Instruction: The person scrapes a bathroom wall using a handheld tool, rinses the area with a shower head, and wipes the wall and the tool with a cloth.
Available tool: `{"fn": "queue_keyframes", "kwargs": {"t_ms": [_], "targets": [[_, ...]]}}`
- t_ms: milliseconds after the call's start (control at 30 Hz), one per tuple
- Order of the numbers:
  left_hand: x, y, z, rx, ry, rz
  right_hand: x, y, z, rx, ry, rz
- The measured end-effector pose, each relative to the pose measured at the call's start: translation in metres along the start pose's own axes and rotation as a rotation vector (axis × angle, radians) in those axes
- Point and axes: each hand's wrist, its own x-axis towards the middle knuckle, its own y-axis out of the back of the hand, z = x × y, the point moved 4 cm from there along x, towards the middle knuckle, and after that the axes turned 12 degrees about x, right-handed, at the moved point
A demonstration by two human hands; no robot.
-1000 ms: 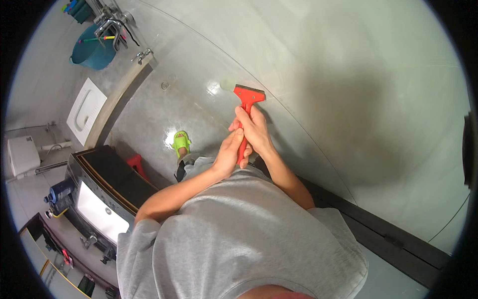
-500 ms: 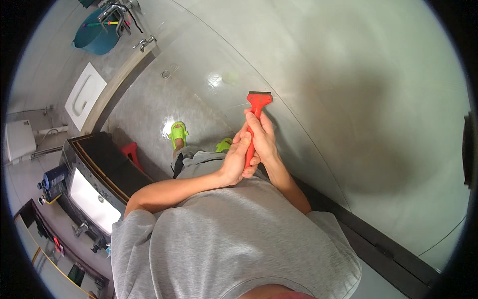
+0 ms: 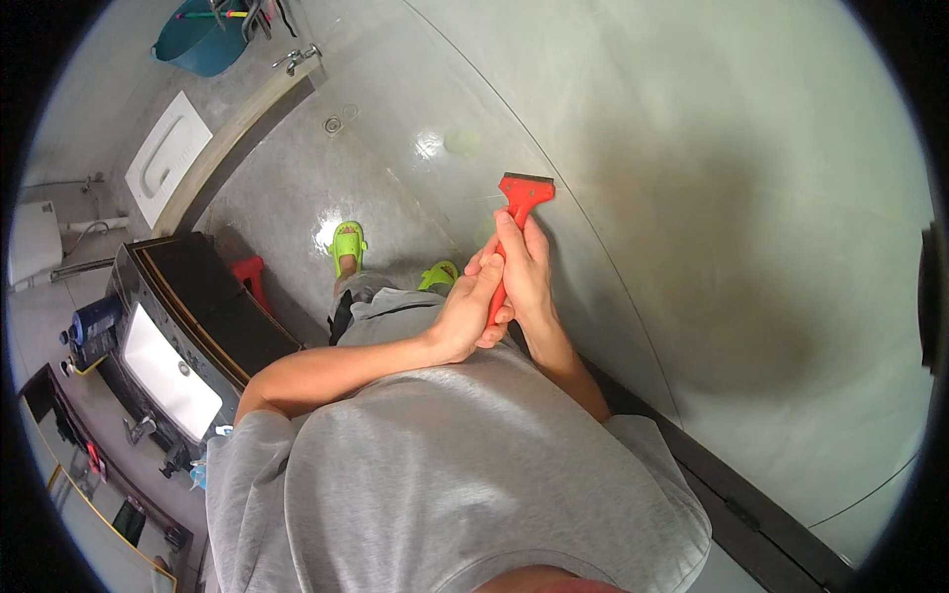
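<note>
A red scraper (image 3: 526,192) with a wide flat head and a dark edge strip points away from me, close to the pale tiled wall (image 3: 732,128). Both hands clasp its handle in front of my body. My right hand (image 3: 525,267) wraps it higher up, just below the head. Lower down, my left hand (image 3: 467,310) closes round the handle's end, overlapping the right. Fingers cover most of the handle. Whether the blade edge touches the wall, I cannot tell.
On the left stand a dark vanity with a white basin (image 3: 170,371) and a red stool (image 3: 251,280). Beyond lie a floor drain (image 3: 333,125), a raised ledge (image 3: 237,148), a squat toilet (image 3: 166,163) and a blue tub (image 3: 203,44). My green slippers (image 3: 348,245) stand on the wet-looking floor.
The scraper's head has tilted slightly to the right. Both hands keep the same grip on its handle. The whole view has shifted a little.
</note>
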Motion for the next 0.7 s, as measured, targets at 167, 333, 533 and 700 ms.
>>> {"fn": "queue_keyframes", "kwargs": {"t_ms": [167, 333, 533, 700], "targets": [[-0.002, 0.0, 0.009, -0.04, -0.017, 0.032, 0.008, -0.007, -0.001, -0.038, -0.024, -0.007], [0.0, -0.003, 0.01, -0.035, -0.018, 0.045, 0.008, -0.003, -0.001, -0.042, -0.018, 0.013], [0.004, 0.002, 0.018, -0.114, -0.023, 0.086, 0.023, -0.012, -0.001, -0.044, -0.037, -0.043], [-0.005, 0.01, 0.034, -0.137, -0.031, 0.06, 0.026, -0.027, -0.001, -0.049, -0.038, -0.036]]}}
